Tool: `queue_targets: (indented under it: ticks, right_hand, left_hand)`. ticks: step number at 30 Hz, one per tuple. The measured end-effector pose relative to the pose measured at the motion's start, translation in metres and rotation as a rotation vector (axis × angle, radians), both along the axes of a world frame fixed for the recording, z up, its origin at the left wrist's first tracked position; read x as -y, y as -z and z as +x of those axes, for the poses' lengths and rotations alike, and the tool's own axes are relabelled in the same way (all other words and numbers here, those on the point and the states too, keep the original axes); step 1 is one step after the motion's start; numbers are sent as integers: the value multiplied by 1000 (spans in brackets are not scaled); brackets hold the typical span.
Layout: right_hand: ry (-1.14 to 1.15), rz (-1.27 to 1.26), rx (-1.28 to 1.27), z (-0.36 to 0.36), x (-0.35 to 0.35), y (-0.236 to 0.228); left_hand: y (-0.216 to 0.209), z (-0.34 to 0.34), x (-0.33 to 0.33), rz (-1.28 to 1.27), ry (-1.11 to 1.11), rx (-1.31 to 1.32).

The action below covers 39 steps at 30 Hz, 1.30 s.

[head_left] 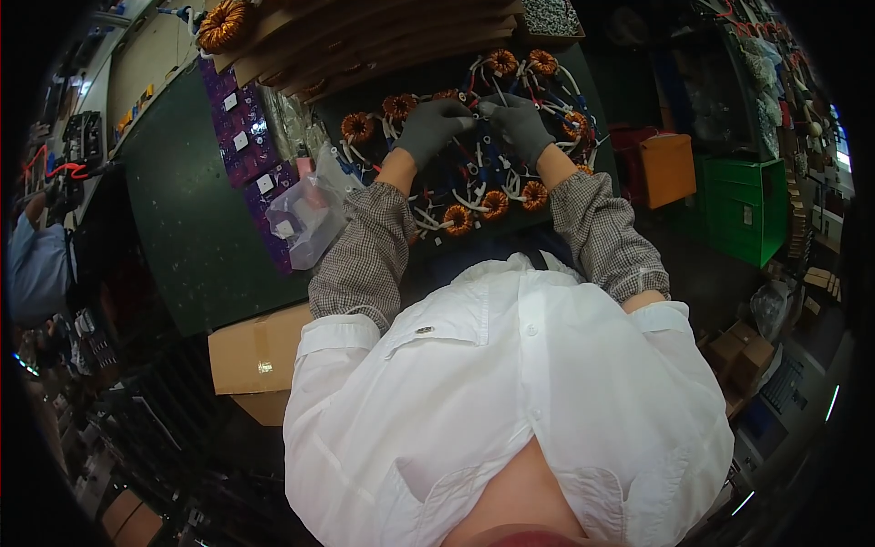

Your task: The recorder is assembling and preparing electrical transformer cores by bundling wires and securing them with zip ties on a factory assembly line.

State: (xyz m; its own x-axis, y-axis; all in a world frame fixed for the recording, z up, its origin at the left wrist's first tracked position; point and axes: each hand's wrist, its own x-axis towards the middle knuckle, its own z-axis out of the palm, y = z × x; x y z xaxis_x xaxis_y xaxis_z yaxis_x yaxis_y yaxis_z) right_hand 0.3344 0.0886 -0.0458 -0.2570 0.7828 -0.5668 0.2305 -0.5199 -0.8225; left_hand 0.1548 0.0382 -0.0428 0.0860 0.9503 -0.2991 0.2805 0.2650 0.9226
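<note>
Both my hands wear dark grey gloves and reach over a dark table among several copper-wound ring coils with lead wires. My left hand [432, 133] is closed, its thumb and fingers pinched together near the middle of the group; what they hold is too small to make out. Close by on the right, my right hand [519, 130] is also closed, fingertips at a thin white lead [498, 89]. Nearest the left hand is a coil [398, 107]; a further coil [502, 62] lies beyond the fingertips. Another row, with one coil [495, 204], sits nearer me. Blue and white wires tangle between the rows.
Stacked brown cardboard sheets [365, 46] lie at the far side, with a box of small metal parts [550, 18] beside them. Purple circuit boards [240, 137] and a clear plastic bag [310, 214] are at left. Right stand an orange container [667, 170] and a green box [745, 211].
</note>
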Motion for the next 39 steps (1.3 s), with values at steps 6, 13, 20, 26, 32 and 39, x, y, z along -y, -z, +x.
queue_targets:
  ticks: [6, 13, 20, 26, 32, 39]
  right_hand:
    - [20, -112, -90, 4, -7, 0]
    - [-35, -121, -150, 7, -9, 2]
    - [9, 92, -49, -8, 5, -9]
    - [-90, 158, -92, -5, 39, -6]
    - [-78, 142, -3, 30, 32, -15]
    - [246, 21, 27, 55, 26, -25]
  left_hand:
    - [11, -4, -3, -76, -83, -20]
    - [12, 1, -5, -93, -95, -65]
    - [14, 17, 4, 118, -69, -373]
    - [18, 17, 9, 232, 52, -641]
    - [-22, 0, 3, 176, 421, -639]
    - [6, 27, -65, 414, 313, -866]
